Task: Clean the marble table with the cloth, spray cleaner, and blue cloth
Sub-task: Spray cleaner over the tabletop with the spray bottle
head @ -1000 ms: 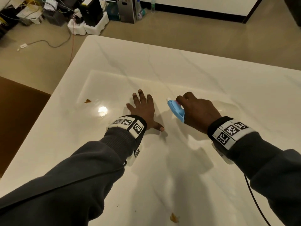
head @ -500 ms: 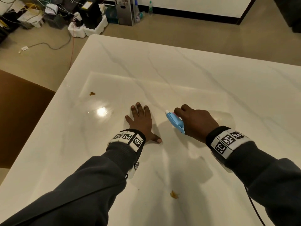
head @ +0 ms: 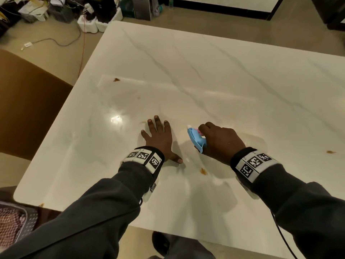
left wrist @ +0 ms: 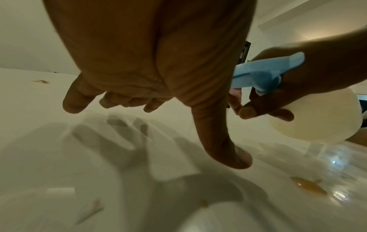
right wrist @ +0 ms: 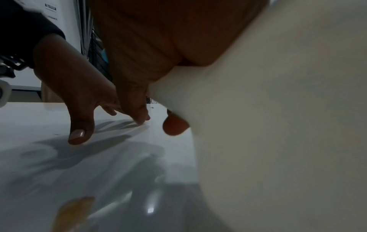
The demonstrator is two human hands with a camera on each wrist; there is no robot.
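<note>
My right hand (head: 217, 139) grips a spray cleaner with a blue trigger head (head: 196, 139) just above the white marble table (head: 205, 75). Its pale round bottle (left wrist: 315, 116) shows in the left wrist view and fills the right side of the right wrist view (right wrist: 278, 125). My left hand (head: 158, 135) lies flat on the marble to the left of the sprayer, fingers spread, thumb tip (left wrist: 238, 160) touching the surface. Brown stains mark the top: one far left (head: 116, 79), one by my right wrist (head: 203, 171), one at the right (head: 330, 152). No cloth is in view.
A brown chair (head: 28, 109) stands off the table's left edge. Boxes, foam blocks and cables (head: 89, 17) clutter the floor beyond the far left corner. A patterned basket (head: 15, 223) sits at the near left corner. My shoe (head: 160, 243) shows below the front edge.
Both hands have drawn back toward the table's near edge, the sprayer still in the right hand. The view has tipped down, so a stain near my right wrist now shows.
</note>
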